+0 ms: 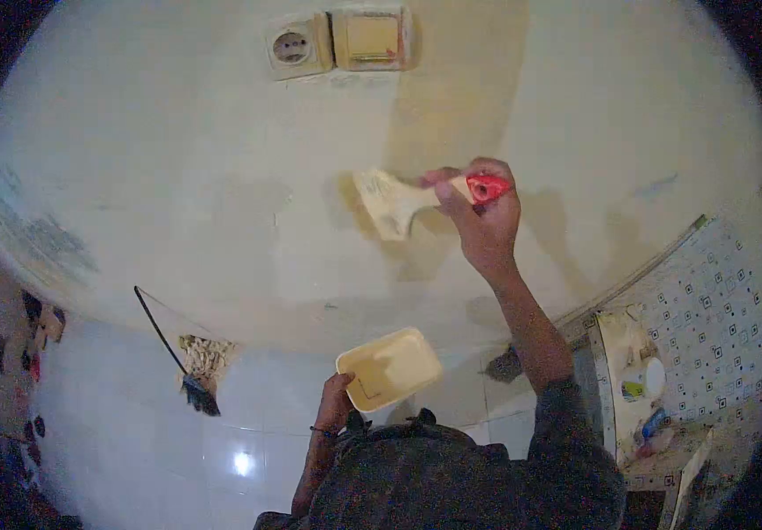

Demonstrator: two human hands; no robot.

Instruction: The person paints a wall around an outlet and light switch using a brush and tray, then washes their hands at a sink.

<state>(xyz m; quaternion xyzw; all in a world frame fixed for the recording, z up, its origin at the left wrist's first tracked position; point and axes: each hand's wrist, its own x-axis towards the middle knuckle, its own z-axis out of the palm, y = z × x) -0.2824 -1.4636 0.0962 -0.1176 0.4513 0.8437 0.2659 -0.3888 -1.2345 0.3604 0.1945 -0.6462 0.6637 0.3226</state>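
My right hand (491,216) is closed round the handle of a wide paintbrush (387,203); the handle's end is red. Pale cream paint covers the brush head, which points left and lies right at the wall (222,132). Low in front of my body, my left hand (337,397) grips the left rim of a cream plastic tub (420,349). Some pale paint shows inside the tub. A darker yellowish band runs down the wall above the brush.
A socket (291,46) and a paint-smeared switch (374,40) sit high on the wall. Below, a broken patch (208,358) with a black cable (158,327) interrupts the white tiles (266,442). Patterned tiles (708,327) and a cluttered ledge (624,353) stand at right.
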